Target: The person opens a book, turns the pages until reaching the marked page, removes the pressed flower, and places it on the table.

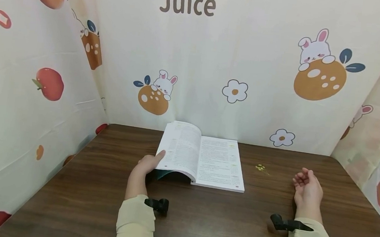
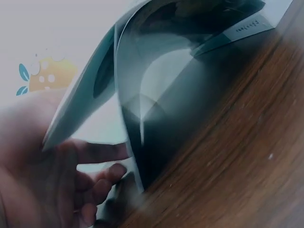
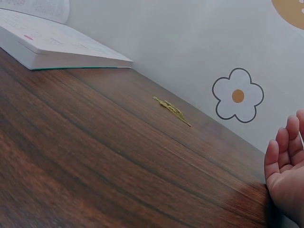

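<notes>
An open book lies on the table against the back curtain. My left hand grips its left side at the lower outer corner, thumb over the printed page and fingers underneath. That side bows upward off the table, and a dark, glossy underside shows in the left wrist view, where curled fingers reach below the pages. To the right of the book lies a small dried yellow flower sprig, also in the right wrist view. Beyond it my right hand rests on the table with loosely bent fingers, holding nothing.
The dark wooden table meets a patterned curtain at the back, and similar curtains hang on both sides. Each sleeve carries a black wrist mount.
</notes>
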Action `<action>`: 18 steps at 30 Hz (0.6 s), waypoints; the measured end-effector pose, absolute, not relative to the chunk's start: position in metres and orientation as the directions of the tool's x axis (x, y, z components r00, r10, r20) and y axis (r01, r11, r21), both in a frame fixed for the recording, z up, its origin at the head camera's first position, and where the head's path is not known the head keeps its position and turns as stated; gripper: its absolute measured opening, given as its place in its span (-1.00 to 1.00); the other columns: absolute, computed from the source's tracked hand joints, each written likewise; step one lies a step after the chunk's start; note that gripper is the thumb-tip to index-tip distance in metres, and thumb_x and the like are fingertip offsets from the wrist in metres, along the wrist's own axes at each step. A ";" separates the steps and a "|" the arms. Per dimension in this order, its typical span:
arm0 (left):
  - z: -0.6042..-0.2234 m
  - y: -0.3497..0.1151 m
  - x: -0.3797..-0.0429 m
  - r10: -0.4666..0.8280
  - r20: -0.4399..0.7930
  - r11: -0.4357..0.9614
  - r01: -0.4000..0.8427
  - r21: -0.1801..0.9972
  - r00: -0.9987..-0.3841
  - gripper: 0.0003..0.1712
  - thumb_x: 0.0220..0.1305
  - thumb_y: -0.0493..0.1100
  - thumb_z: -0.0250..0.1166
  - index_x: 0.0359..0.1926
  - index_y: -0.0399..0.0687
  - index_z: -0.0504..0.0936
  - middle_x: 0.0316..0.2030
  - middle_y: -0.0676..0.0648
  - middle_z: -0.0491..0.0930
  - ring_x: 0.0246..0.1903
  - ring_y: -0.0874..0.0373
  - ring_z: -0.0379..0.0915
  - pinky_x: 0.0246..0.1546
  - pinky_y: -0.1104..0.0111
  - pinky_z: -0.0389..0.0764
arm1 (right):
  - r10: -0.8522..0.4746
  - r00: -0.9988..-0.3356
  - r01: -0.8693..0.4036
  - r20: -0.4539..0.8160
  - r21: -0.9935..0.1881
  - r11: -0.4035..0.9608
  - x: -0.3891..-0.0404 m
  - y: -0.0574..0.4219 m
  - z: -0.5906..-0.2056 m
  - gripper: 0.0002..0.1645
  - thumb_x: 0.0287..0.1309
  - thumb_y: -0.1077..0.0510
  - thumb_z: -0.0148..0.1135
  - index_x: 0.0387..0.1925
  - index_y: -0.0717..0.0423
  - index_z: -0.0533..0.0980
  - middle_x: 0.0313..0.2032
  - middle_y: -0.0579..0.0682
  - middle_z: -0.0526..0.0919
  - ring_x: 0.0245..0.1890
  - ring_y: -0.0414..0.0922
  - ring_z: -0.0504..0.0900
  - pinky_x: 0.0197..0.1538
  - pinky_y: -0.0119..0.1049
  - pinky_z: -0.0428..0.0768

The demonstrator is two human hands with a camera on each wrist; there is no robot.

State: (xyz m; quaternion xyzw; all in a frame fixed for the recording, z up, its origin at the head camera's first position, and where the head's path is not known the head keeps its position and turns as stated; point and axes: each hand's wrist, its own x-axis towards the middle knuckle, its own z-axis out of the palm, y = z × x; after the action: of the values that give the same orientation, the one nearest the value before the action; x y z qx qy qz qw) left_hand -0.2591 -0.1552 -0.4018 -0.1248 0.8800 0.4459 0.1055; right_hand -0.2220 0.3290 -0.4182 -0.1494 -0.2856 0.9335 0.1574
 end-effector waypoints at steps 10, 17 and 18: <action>-0.397 -0.136 -0.261 0.008 -0.221 0.565 -0.178 0.806 -0.975 0.01 0.11 0.41 0.08 0.31 -0.25 0.16 0.18 -0.32 0.27 0.15 -0.19 0.14 0.10 -0.11 0.17 | 0.373 -0.908 -0.204 -0.189 -0.577 -0.791 -0.220 0.329 -0.417 -0.69 0.29 0.07 0.00 -0.40 0.18 0.56 -0.52 0.03 0.51 -0.45 -0.12 0.47 -0.32 -0.32 0.45; -0.393 -0.123 -0.261 -0.032 -0.209 0.558 -0.192 0.807 -0.977 0.20 0.03 0.37 0.20 0.40 -0.19 -0.19 0.27 -0.36 0.08 0.21 -0.28 -0.01 0.10 -0.14 0.12 | 0.378 -0.904 -0.201 -0.200 -0.581 -0.789 -0.221 0.328 -0.417 -0.68 0.31 0.08 -0.02 -0.42 0.17 0.56 -0.53 0.03 0.51 -0.46 -0.12 0.47 -0.32 -0.32 0.45; -0.393 -0.123 -0.262 -0.053 -0.223 0.550 -0.215 0.807 -0.973 0.19 0.04 0.40 0.16 0.40 -0.21 -0.18 0.29 -0.39 0.03 0.23 -0.31 -0.05 0.12 -0.16 0.09 | 0.379 -0.904 -0.201 -0.199 -0.584 -0.787 -0.221 0.328 -0.417 -0.68 0.31 0.08 -0.02 -0.41 0.17 0.56 -0.53 0.03 0.51 -0.46 -0.12 0.47 -0.32 -0.32 0.45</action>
State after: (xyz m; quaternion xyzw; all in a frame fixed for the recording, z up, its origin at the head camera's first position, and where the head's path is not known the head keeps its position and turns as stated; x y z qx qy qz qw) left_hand -0.2617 -0.1235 -0.3928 -0.0763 0.8760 0.4683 0.0865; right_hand -0.2213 0.3282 -0.4170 -0.1545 -0.2873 0.9324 0.1556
